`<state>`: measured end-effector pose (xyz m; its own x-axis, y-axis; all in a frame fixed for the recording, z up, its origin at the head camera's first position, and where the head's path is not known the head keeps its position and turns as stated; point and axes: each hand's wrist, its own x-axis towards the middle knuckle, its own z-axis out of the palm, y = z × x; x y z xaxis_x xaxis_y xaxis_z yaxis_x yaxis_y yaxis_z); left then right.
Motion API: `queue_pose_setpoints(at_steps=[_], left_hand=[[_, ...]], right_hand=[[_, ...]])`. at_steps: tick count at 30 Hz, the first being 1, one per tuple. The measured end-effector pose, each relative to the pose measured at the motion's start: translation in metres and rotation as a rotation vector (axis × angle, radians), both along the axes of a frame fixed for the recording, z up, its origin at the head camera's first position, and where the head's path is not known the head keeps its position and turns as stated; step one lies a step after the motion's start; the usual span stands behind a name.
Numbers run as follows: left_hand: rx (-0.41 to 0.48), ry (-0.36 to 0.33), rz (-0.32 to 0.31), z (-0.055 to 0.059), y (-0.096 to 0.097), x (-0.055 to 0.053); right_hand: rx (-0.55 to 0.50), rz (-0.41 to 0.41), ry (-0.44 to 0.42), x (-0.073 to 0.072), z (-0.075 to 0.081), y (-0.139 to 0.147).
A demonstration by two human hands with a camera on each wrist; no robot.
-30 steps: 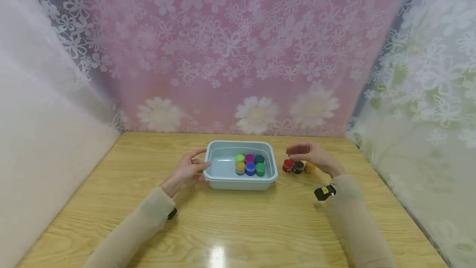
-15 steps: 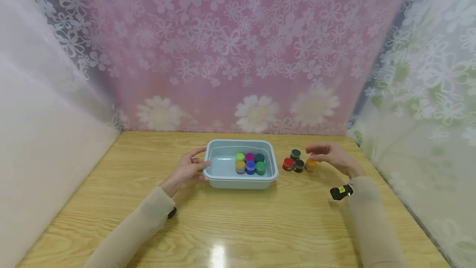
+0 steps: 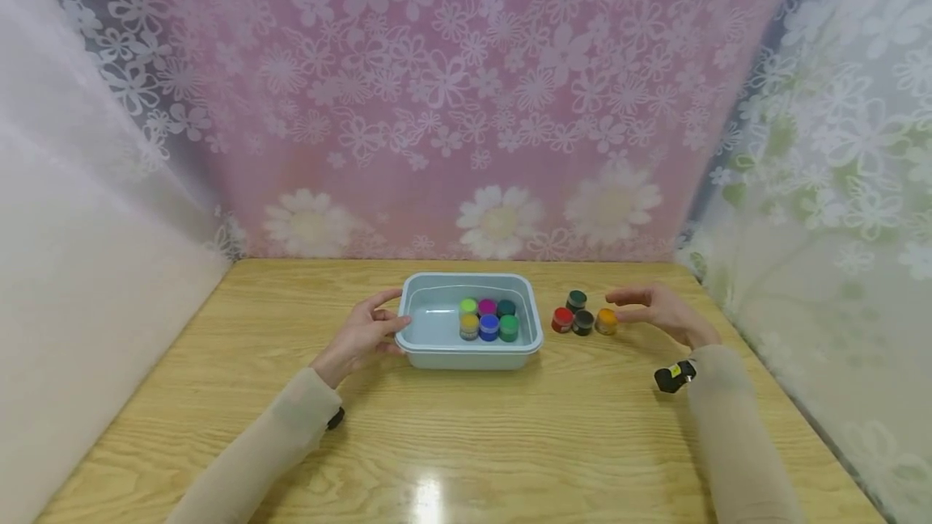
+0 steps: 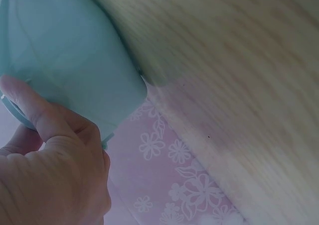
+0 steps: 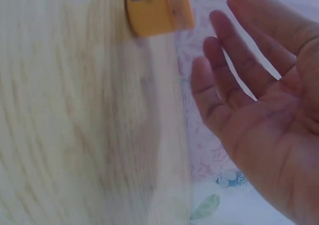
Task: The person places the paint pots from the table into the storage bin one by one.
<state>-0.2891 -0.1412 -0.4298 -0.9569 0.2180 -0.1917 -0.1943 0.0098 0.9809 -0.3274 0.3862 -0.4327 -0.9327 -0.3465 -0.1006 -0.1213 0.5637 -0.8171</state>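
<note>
My left hand (image 3: pixel 366 335) holds the left rim of a light blue plastic basin (image 3: pixel 466 361), its thumb over the edge. In the left wrist view the left hand (image 4: pixel 60 170) grips the same basin (image 4: pixel 84 51) by its rim. Inside the basin stand two rows of small paint jars, among them a blue jar (image 3: pixel 489 328) and a magenta jar (image 3: pixel 487 310). My right hand (image 3: pixel 666 314) is just right of an orange paint jar (image 3: pixel 607 322), fingers loosely bent and holding nothing. The right wrist view shows the orange jar (image 5: pixel 157 11) apart from the fingertips (image 5: pixel 201 68).
On the wooden table (image 3: pixel 466 443), left of the orange jar, are a red jar (image 3: pixel 562 319), a black jar (image 3: pixel 582 323) and a dark green jar (image 3: pixel 577 301) behind them. Flowered cloth (image 3: pixel 466 128) hangs along the back edge, and pale cloth lines both sides.
My right hand has moved right, from above the jars to beside the orange one, uncovering the dark green jar. The left hand stays on the basin's rim.
</note>
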Motion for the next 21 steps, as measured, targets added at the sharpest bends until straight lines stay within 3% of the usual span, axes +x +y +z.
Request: queue_pose_setpoints(at_steps=[4, 10, 15, 21], left_hand=[[-0.008, 0.004, -0.001, 0.000, 0.000, -0.001], [-0.002, 0.006, 0.007, -0.004, -0.002, -0.004], [-0.013, 0.010, -0.001, 0.001, -0.001, -0.001], [-0.031, 0.017, -0.006, 0.002, 0.002, 0.002]], right_hand=[[0.037, 0.033, -0.036, -0.001, -0.002, 0.001], [-0.015, 0.086, -0.031, -0.005, -0.007, -0.004], [-0.049, 0.097, -0.034, -0.007, -0.012, -0.006], [-0.004, 0.070, -0.007, -0.002, -0.014, -0.008]])
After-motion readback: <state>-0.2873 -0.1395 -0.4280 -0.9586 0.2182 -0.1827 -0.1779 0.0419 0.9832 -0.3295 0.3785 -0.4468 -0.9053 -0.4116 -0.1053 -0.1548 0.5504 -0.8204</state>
